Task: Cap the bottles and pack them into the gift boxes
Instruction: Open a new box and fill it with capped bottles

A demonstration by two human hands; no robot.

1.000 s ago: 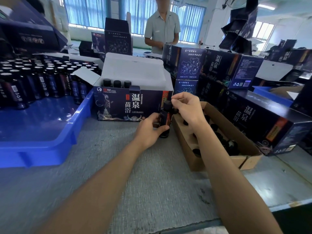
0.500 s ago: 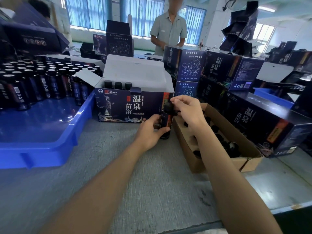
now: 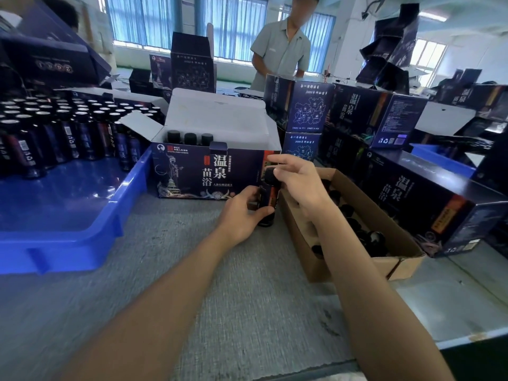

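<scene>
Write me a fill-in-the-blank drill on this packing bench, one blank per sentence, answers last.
1. The left hand grips the bottle while the right hand pinches the cap at its ____.
2. The open gift box holds ____ capped bottles in view.
3. The waiting bottles stand in a ____ tray.
4. Loose caps lie in a brown ____ box.
Answers: top; three; blue; cardboard.
</scene>
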